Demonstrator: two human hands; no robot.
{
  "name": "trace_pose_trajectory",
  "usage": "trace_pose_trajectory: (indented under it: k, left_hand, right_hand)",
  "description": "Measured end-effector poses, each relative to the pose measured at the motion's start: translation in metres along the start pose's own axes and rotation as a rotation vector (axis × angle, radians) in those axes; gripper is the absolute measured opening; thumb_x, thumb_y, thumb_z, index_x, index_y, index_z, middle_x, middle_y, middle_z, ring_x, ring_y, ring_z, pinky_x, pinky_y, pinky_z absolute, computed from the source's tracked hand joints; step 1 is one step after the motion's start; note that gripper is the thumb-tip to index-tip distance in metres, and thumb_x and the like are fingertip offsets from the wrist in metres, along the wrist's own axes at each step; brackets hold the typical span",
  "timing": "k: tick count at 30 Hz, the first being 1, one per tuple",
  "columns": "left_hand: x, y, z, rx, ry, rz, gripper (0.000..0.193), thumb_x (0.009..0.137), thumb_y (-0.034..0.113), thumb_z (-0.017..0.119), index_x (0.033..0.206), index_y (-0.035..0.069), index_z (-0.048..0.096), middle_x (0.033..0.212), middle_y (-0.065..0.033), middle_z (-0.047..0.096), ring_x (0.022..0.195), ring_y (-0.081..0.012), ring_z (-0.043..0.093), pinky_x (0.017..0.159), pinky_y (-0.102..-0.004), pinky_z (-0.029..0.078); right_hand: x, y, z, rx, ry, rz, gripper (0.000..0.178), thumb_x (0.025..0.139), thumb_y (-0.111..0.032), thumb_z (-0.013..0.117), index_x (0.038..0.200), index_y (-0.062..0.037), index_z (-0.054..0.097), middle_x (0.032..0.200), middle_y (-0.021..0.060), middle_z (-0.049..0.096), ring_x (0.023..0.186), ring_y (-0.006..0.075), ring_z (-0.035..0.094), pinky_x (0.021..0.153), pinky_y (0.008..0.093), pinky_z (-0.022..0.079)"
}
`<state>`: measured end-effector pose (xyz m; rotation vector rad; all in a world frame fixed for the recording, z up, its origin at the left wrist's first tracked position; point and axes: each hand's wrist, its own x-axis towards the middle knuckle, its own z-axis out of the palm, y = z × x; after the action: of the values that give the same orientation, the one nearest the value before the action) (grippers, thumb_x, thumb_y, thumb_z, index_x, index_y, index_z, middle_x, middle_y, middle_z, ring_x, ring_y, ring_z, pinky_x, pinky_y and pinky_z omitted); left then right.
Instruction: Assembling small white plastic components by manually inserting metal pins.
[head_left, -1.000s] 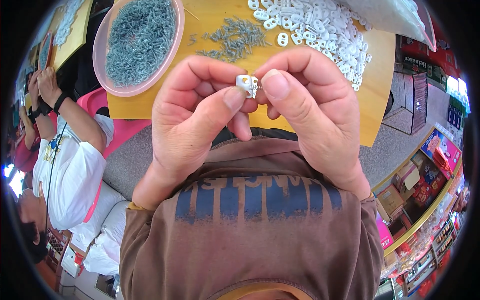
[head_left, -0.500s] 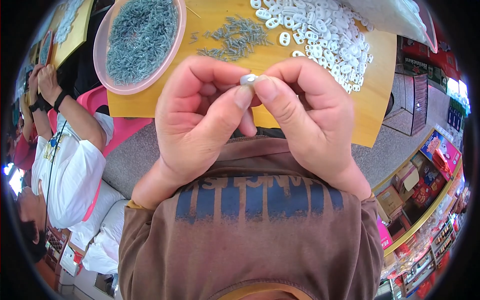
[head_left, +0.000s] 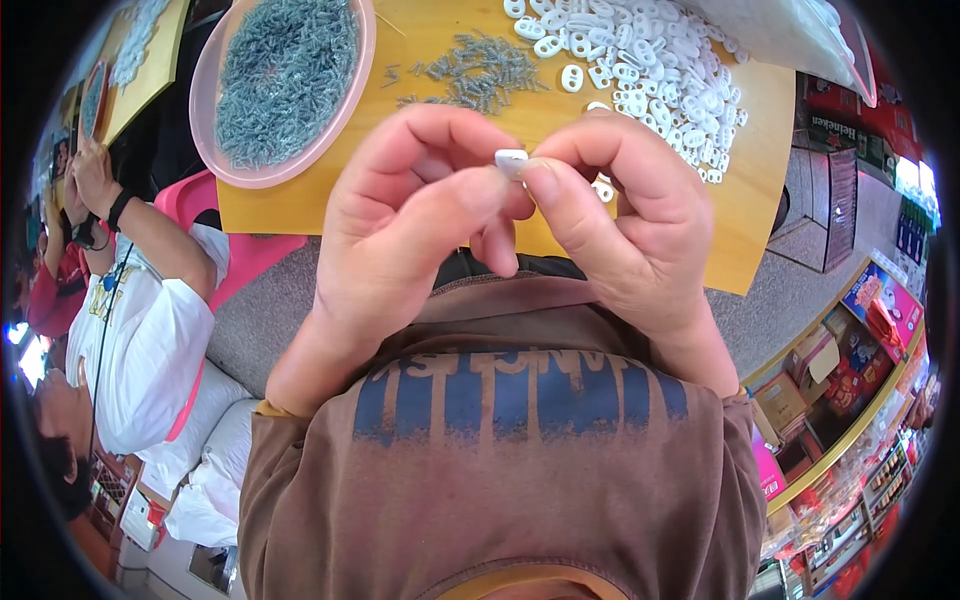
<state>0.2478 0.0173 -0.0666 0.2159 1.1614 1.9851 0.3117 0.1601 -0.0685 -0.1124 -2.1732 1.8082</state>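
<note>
Between my two hands, above the near part of the table, is a small white plastic piece (head_left: 511, 158). My left hand (head_left: 400, 225) pinches one side of it between thumb and index finger. From the other side, the thumb and index fingertip of my right hand (head_left: 640, 220) press on the same piece. Whether a spring sits inside it is hidden by my fingers. Just beyond my left hand lies a loose heap of small grey metal springs (head_left: 485, 70). White oval plastic pieces with two holes (head_left: 655, 65) are spread beyond my right hand.
A pink basin (head_left: 202, 125) full of springs stands at the table's left. A clear plastic bag (head_left: 800, 40) leans over the far right of the yellow table (head_left: 745, 200). At left, a person in a white shirt (head_left: 150, 340) works near a pink chair (head_left: 240, 275).
Both hands have shifted slightly right, and my left thumb has moved along the white piece, which now shows more of its flat side. Both hands still pinch it.
</note>
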Motion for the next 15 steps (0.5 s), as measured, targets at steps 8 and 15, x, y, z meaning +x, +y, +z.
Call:
trace_pose_trajectory:
  k: [8,15]
  left_hand:
    - [0.0,0.006,-0.007,-0.188,0.036,-0.367,0.025,0.086,0.027,0.045,0.085,0.002,0.05,0.067,-0.0084,0.053,0.046,-0.0107,0.047,0.042,-0.0192,0.037]
    - [0.001,0.011,-0.005,-0.142,-0.004,-0.494,0.019,0.083,0.023,0.049,0.076,0.006,0.05,0.057,-0.004,0.05,0.04,-0.0079,0.04,0.038,-0.0175,0.03]
  right_hand:
    - [0.008,0.018,-0.012,-0.443,-0.074,-0.672,0.013,0.067,-0.003,0.064,0.078,-0.0024,0.056,0.066,0.0061,0.055,0.053,0.0185,0.051,0.049,0.0271,0.04]
    - [0.005,0.017,-0.013,-0.626,-0.039,-0.798,0.022,0.066,-0.008,0.067,0.083,-0.0029,0.056,0.068,0.0065,0.055,0.054,0.0186,0.05,0.05,0.0287,0.042]
